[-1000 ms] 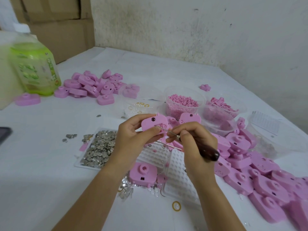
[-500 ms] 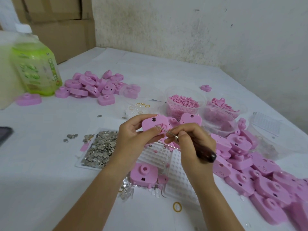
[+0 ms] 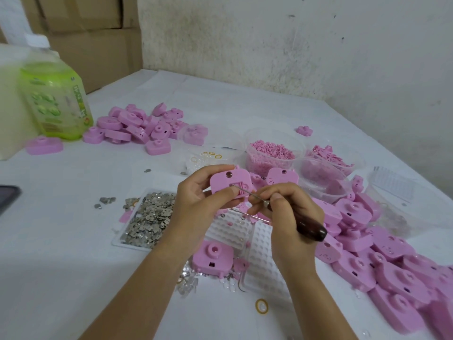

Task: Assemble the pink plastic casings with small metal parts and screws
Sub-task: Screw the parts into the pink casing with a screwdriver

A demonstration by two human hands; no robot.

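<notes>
Working at white-covered table against stained wall, cardboard boxes far left | flanked by casing heap right, second pile beside green bottle, tub of pink bits, loose metal parts | gripping pink casing in left hand, raised above white grid trays | pinching dark-handled pick in right hand, tip in casing's slot

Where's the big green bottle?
In the head view, the green bottle stands at the far left of the table, beside the far pile of pink casings, with cardboard boxes behind it.
</notes>
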